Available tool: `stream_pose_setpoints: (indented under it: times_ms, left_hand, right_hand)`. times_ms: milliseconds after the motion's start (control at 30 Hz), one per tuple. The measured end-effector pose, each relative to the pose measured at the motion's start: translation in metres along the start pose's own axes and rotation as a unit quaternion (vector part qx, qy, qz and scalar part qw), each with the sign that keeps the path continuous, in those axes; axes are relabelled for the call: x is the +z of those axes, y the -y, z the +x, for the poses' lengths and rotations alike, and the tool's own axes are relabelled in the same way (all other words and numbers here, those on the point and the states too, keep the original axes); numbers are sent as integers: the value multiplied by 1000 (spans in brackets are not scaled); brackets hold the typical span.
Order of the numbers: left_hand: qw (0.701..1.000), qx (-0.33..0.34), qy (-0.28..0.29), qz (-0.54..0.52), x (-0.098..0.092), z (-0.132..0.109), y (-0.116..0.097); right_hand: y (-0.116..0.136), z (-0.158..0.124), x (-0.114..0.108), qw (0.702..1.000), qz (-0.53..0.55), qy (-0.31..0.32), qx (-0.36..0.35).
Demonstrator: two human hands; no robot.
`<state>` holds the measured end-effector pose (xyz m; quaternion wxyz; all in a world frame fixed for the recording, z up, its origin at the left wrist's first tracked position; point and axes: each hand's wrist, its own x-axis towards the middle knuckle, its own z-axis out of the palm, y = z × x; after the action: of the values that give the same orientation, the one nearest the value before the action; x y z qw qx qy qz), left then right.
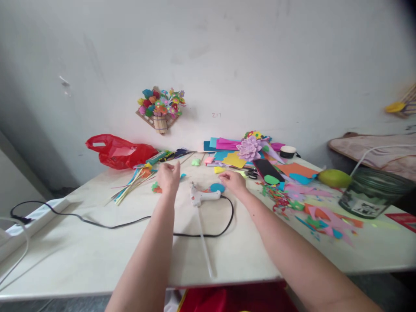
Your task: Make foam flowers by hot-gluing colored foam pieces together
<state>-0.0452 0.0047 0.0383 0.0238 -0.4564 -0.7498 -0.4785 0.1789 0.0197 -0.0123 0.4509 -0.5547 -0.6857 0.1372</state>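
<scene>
Two bare hands flank a white hot-glue gun lying on the pale counter, nearer its far edge. The left hand hovers, fingers curled, contents impossible to tell. The right hand rests loosely spread, empty, beside a round blue foam disc. Seemingly a reaching stage; lifting the gun calls for a grip clear of its nozzle.

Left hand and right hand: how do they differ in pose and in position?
The left hand is raised and curled; the right hand is low and flatter. The left hand is near the coloured sticks; the right hand is beside the blue circle. Both flank the white glue gun.
</scene>
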Motion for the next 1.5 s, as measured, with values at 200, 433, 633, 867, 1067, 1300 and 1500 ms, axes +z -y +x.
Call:
stream_pose_setpoints:
  times_ms: [200, 433, 633, 867, 1067, 1300, 1500]
  left_hand:
    - [992, 115, 38, 38, 20, -40, -13]
    - [985, 147, 70, 62, 22, -49, -8]
    - [984, 146, 75, 73, 23, -50, -9]
    - [981, 165, 77, 65, 27, -51, -6]
    - [977, 171, 93, 82, 28, -54, -8]
    - [973, 192, 106, 76, 28, -59, -10]
    - [968, 214, 108, 70, 27, -61, -11]
  right_hand:
    - [-10, 3, -6, 956, -201, 85, -196]
    - [-17, 2, -10, 926, -253, 205, -193]
    - [-9, -3, -5, 912, -280, 219, -204]
    - [-9, -1, 2, 909, -302, 196, -211]
    - [-13, 2, 2, 911, -303, 181, -212]
    - [-16, 3, 2, 925, -276, 161, -207]
    - [-18, 5, 2, 932, -255, 164, -200]
